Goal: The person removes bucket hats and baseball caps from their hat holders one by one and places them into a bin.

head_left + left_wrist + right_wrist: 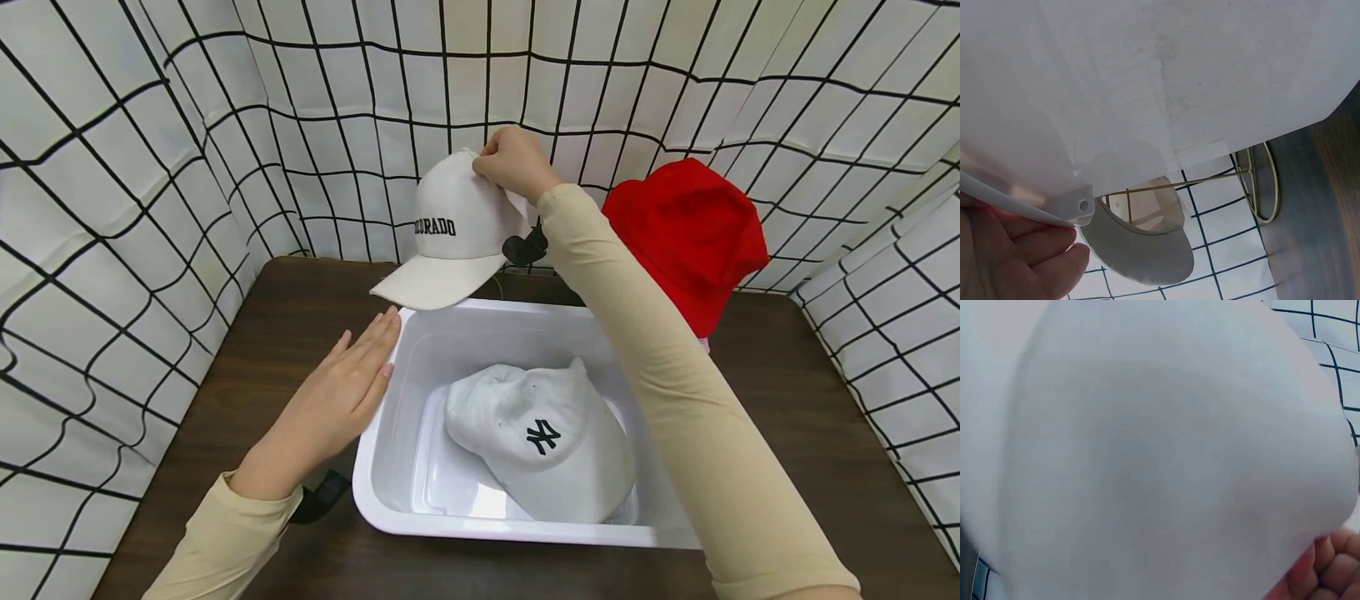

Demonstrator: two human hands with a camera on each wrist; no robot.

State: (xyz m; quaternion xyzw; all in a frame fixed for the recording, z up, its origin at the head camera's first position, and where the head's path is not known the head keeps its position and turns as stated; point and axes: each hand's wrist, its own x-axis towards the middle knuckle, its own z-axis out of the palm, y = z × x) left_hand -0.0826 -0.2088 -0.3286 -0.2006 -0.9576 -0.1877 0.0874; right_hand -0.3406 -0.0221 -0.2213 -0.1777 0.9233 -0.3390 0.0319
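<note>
A white baseball cap (457, 208) with dark "COLORADO" lettering is at the back, behind the tub. My right hand (517, 162) pinches the top of its crown, and the cap fills most of the right wrist view. Along the left rim of the white plastic tub (378, 492) lies my left hand (337, 396), its fingers extended against the edge. The left wrist view shows its fingertips (1054, 250) touching the rim's underside. Inside the tub rests another white cap (547, 450) with a black NY logo, its brim toward the front right.
A red bucket-style hat (690, 233) sits at the back right, partly behind my right forearm. A thin gold wire stand (1274, 187) is near the lettered cap. The dark wooden table (780, 392) is bordered by black wire grid panels (360, 108) with white backing.
</note>
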